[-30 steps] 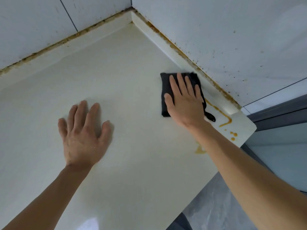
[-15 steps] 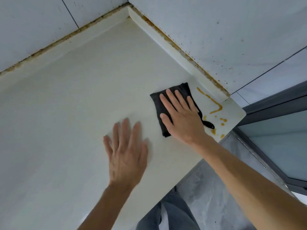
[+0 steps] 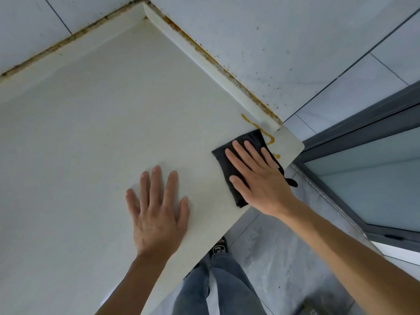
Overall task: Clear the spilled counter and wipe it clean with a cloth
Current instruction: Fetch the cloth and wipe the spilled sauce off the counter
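Left hand (image 3: 156, 214) flat, fingers spread, bracing the counter (image 3: 91, 133). Your right hand (image 3: 256, 178) presses flat on the black cloth (image 3: 229, 164) at the counter's end. Spill (image 3: 256, 128) streak runs just beyond the cloth, along the backsplash; push forward-right.

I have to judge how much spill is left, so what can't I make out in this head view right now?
- Spill under the black cloth: hidden by the cloth and the right hand.
- Amber streak: its lower part runs under the cloth.
- Counter surface beneath the left hand: covered.
- Counter's left part: cut off by the frame edge.
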Motion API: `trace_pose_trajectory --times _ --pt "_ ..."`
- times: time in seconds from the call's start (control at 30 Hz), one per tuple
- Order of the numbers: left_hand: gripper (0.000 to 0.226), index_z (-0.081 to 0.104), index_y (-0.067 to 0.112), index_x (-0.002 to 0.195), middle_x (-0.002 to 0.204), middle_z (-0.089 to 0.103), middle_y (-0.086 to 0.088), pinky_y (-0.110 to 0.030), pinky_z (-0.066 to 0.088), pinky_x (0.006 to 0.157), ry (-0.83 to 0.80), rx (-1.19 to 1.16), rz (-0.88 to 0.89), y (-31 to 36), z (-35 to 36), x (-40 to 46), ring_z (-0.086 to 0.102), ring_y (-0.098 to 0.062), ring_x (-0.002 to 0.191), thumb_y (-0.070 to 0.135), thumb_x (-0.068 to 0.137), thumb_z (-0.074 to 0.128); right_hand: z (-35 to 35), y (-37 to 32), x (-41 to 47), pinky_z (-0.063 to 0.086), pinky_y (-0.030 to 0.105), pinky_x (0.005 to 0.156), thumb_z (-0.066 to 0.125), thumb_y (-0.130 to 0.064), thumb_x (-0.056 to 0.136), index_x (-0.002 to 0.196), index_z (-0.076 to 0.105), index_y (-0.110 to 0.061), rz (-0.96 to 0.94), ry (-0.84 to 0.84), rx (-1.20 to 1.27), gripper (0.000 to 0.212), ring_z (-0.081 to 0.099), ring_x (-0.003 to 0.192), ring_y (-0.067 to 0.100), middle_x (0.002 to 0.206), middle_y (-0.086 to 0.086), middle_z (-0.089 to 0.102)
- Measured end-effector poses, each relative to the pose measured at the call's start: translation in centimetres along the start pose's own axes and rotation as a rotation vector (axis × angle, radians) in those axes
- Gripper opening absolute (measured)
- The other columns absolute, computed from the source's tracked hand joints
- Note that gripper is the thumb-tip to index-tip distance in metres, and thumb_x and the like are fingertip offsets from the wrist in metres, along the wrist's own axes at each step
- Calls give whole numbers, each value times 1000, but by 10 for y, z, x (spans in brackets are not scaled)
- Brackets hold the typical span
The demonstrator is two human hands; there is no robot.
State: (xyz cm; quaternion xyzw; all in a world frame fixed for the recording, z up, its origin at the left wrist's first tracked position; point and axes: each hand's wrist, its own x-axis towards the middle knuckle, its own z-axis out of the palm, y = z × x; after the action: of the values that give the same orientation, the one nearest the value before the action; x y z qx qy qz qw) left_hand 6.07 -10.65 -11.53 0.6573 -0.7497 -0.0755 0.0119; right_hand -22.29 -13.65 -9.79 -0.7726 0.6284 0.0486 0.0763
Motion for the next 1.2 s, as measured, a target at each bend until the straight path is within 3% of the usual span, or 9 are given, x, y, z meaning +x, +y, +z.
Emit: trace_pose_trajectory --times 0.17,0.27,0.37,0.53,0.63,0.93,1.2 --pt "65 30 29 162 174 17 -6 -65 9 127 16 -11 -4 1 1 0 8 -32 163 56 102 34 -4 -35 42 7 50 129 25 -46 108 166 13 -25 220 82 82 64 4 161 24 174 2 8" --pt "67 31 29 162 174 17 -6 -64 9 127 37 -22 -3 1 1 -2 8 -31 163 55 101 37 0 -53 31 12 51 128 28 -46 108 166 20 -24 109 104 85 62 8 161 24 174 2 13" --pt "66 29 30 162 174 16 -4 -64 10 127 40 -24 -7 0 1 -1 7 -29 164 56 101 35 3 -28 -3 14 47 129 27 -49 109 166 17 -29 -24 70 63 61 6 161 18 174 -4 10" --pt "66 34 29 161 173 20 -6 -64 11 127 67 -43 -2 1 1 -2 12 -31 163 54 100 38 -9 35 0 13 47 129 20 -52 109 166 5 -31 -23 -21 -14 63 -3 161 16 174 -6 1" --pt "66 35 27 160 173 21 -7 -64 11 126 75 -50 -4 2 1 -2 12 -32 162 53 100 39 -17 53 20 11 45 130 19 -52 109 167 6 -29 -103 -31 -37 63 -2 161 16 174 -6 1" --pt "66 34 29 161 173 20 -6 -64 10 127 83 -46 -7 1 3 -2 10 -30 163 55 100 37 -31 12 99 12 46 129 22 -49 109 166 18 -25 -82 57 0 62 8 161 22 174 -1 12" --pt "66 35 30 161 174 20 -4 -63 11 127 84 -59 -16 1 4 -2 12 -29 163 56 100 37 -10 64 6 15 46 129 21 -52 110 167 6 -29 -169 14 -25 62 -2 161 16 175 -6 0"
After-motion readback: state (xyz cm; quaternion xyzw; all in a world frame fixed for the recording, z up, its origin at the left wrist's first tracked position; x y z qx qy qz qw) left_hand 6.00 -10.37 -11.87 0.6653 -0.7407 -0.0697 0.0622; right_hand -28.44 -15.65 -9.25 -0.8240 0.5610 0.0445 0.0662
